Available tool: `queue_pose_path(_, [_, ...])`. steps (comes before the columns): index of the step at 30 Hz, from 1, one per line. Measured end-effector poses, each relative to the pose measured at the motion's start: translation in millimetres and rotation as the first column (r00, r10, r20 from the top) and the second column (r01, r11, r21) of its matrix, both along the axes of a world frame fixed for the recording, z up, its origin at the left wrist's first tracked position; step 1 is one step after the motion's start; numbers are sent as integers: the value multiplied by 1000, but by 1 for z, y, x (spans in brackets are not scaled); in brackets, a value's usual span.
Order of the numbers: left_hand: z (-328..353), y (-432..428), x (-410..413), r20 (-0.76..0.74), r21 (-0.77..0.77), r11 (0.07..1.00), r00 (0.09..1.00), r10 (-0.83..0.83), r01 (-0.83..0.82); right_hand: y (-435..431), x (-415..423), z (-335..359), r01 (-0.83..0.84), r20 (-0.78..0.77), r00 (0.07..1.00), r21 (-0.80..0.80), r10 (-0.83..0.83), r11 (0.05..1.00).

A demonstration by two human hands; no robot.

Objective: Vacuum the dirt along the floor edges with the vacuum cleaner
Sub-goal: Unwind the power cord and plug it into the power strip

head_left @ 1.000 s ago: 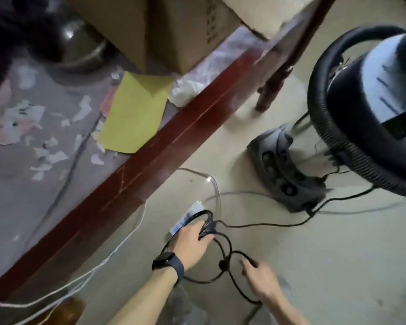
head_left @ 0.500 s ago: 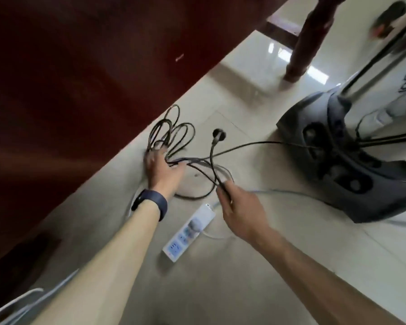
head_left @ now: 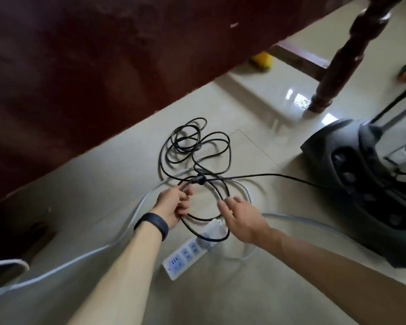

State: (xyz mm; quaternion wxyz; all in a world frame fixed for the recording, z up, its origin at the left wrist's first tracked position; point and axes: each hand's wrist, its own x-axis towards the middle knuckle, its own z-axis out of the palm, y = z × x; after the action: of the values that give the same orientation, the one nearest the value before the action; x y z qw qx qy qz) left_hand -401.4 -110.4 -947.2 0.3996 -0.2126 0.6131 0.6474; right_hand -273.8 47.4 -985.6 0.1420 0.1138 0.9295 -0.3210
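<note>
our left hand (head_left: 174, 205) now gripping a loop of black cord (head_left: 199, 179), our right hand (head_left: 243, 220) having let go, fingers spread beside the power strip (head_left: 186, 253), vacuum cleaner (head_left: 361, 184) on the floor (head_left: 220, 301) to our right

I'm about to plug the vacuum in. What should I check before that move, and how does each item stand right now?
1. Cord untangled: not ok, its loops lie piled on the floor.
2. Left hand holds the cord: ok, fingers curled round a loop.
3. Right hand free for the plug: ok, fingers straight, holding nothing.
4. Strip has free sockets: ok at the near end; the far end is hidden by the cord and the right hand.
5. Strip live: cannot tell, its white cable runs out of view.
</note>
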Motion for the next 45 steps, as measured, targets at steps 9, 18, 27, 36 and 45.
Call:
queue_pose_path(9, [23,-94,14,115,125,964,961,-251,237,9,-27,-40,225,304,924,61,-233,972])
queue_pose_path(18, [50,-92,12,127,132,858,850,-512,497,-33,-45,-17,74,276,956,91,-97,993])
queue_pose_path(27, [55,-82,5,-100,-245,884,896,-432,399,-2,-40,10,539,100,837,-325,-538,777])
queue_pose_path(36, [68,-83,-6,-426,-242,940,844,-325,240,-30,-35,19,565,219,810,-535,-544,628])
queue_pose_path(45, [53,-111,8,-169,-867,367,493,-853,338,-72,-22,-5,-299,186,945,166,268,940])
